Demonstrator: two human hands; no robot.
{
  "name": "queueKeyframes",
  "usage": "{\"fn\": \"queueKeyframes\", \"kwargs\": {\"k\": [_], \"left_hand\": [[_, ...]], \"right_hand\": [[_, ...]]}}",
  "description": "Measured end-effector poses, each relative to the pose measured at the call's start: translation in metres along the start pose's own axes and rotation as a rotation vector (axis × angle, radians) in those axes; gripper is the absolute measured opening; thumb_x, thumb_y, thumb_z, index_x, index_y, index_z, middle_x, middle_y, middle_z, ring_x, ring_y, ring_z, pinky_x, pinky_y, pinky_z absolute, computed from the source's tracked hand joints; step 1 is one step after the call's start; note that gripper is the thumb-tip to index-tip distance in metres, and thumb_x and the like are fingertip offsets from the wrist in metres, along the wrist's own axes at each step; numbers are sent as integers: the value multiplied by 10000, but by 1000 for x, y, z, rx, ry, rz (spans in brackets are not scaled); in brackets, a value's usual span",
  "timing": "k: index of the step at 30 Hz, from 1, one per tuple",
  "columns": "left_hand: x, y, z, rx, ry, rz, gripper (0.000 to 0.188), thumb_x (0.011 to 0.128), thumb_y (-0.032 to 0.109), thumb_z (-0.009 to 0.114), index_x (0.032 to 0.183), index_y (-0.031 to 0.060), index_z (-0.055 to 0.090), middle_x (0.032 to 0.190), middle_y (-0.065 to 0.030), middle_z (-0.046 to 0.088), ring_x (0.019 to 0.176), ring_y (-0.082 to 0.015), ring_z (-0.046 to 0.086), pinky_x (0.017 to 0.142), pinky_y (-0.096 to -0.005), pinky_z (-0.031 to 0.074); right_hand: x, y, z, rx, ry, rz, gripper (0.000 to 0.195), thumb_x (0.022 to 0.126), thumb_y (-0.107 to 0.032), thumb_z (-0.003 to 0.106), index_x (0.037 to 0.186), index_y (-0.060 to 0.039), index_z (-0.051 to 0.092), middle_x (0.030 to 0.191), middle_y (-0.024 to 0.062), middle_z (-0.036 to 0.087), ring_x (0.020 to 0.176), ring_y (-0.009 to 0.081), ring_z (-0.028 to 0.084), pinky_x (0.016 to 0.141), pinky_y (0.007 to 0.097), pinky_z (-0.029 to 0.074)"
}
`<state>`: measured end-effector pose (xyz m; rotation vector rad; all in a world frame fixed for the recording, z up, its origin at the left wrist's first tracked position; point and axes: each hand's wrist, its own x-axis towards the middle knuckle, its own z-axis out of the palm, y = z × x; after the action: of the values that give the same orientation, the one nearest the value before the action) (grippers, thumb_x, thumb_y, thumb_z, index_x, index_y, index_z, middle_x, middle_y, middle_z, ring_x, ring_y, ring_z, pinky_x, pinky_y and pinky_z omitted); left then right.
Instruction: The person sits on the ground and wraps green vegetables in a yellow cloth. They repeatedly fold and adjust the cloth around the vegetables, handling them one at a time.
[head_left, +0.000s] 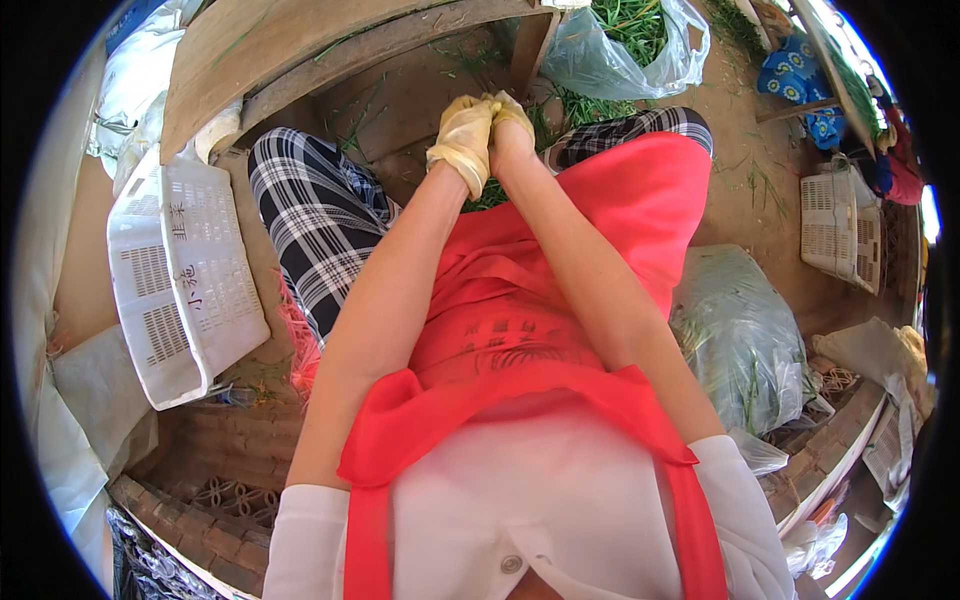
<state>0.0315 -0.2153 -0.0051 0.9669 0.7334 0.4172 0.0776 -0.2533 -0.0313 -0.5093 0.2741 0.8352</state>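
Observation:
My left hand (459, 137) and my right hand (512, 121) meet in front of me, between my knees. Both wear thin, pale yellow gloves. The left glove reaches past the wrist with a loose cuff, while the right one covers less of the wrist. Fingers of both hands are curled and touch each other; whether anything is held between them is hidden. Below the hands, some long green grass-like leaves (491, 196) show above my red apron (510, 300). A clear plastic bag (581, 64) filled with similar leaves stands beyond my right hand.
At the front left is a wooden table (315, 34) with a leg (531, 52). White plastic crates (217, 262) stand left and far right (829, 225). A stuffed plastic bag (739, 330) sits by my right side. Another person's sleeve (904, 176) appears at the right edge.

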Motion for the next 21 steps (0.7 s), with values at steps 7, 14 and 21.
{"fn": "queueKeyframes", "kwargs": {"k": [7, 14, 21], "left_hand": [[-22, -19, -1, -27, -136, -45, 125, 892, 187, 592, 817, 87, 588, 705, -3, 583, 588, -109, 516, 506, -247, 399], [-12, 4, -35, 313, -151, 149, 68, 902, 147, 569, 869, 91, 588, 856, -46, 629, 832, -174, 584, 707, -316, 487], [-50, 59, -19, -50, 170, 115, 123, 852, 173, 649, 845, 73, 578, 679, -3, 579, 507, -58, 446, 440, -207, 349]], "right_hand": [[-30, -17, -34, -218, 40, -106, 199, 930, -160, 459, 1082, -58, 536, 796, 29, 564, 657, 168, 513, 606, 278, 432], [-176, -76, 53, -76, -98, 305, 214, 894, -26, 470, 1108, -28, 473, 1123, 98, 548, 1028, 230, 552, 967, 379, 437], [-165, -97, 19, -587, 85, 20, 126, 899, -55, 552, 1023, -75, 567, 953, 17, 595, 876, 115, 573, 744, 294, 520]]}}
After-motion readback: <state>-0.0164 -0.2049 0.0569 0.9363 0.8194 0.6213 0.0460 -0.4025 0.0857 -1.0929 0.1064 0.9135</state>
